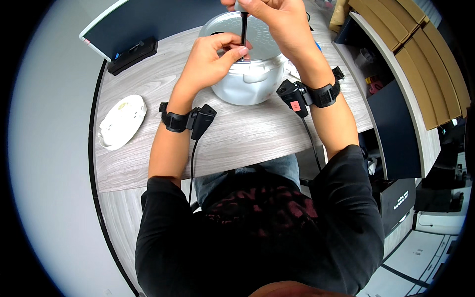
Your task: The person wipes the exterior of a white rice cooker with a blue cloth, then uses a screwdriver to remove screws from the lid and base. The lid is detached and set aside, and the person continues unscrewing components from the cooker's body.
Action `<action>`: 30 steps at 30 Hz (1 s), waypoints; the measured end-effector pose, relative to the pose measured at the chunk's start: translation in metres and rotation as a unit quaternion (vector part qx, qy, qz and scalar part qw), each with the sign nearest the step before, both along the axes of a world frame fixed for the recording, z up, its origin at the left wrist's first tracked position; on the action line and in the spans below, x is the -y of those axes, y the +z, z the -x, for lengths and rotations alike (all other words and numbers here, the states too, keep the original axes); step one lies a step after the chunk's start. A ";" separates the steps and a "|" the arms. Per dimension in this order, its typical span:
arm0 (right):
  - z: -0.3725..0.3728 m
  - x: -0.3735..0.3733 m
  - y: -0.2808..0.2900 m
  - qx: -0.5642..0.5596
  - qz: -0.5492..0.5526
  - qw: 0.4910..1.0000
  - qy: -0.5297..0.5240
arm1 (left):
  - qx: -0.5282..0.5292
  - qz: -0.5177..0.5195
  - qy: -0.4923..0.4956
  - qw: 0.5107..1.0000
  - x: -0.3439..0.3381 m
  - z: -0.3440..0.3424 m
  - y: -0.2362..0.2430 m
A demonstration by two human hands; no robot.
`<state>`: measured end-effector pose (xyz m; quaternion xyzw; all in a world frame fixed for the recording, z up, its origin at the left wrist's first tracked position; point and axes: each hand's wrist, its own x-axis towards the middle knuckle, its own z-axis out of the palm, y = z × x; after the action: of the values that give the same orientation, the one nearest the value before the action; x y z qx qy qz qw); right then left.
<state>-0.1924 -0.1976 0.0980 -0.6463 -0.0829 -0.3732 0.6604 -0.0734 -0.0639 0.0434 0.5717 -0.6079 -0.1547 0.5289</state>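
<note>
A white, round pot-like appliance (242,91) with a patterned grey top disc (262,37) stands on the desk in front of me. My right hand (279,17), at the upper edge of the view, is closed round the grip of a screwdriver (244,27). Its dark shaft points straight down to the appliance's near rim. My left hand (213,59) is closed beside the shaft's lower end, thumb and fingers together at the rim. What they pinch, and the screwdriver's tip, I cannot make out. The top of the right hand is cut off.
On the left of the wood-grain desk (163,99) lies a white oval plate-like part (122,121). A monitor (163,20) with a black stand base (132,56) is at the back left. Cardboard boxes (420,74) sit on a shelf unit to the right. Cables hang from both wrist straps.
</note>
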 end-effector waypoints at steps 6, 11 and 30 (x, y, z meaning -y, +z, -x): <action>0.000 -0.004 0.005 -0.021 0.127 0.984 -0.121 | 0.063 0.021 0.038 0.997 0.001 0.000 -0.001; 0.013 -0.006 0.014 -0.041 0.143 0.981 -0.127 | 0.099 0.026 -0.006 0.995 -0.005 -0.001 0.002; 0.007 0.003 0.009 -0.027 0.152 0.981 -0.114 | 0.151 0.031 0.035 0.987 -0.009 -0.005 -0.004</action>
<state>-0.1997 -0.2004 0.1066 -0.7544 -0.0463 -0.4114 0.5094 -0.0684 -0.0551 0.0397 0.5928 -0.6649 -0.0292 0.4535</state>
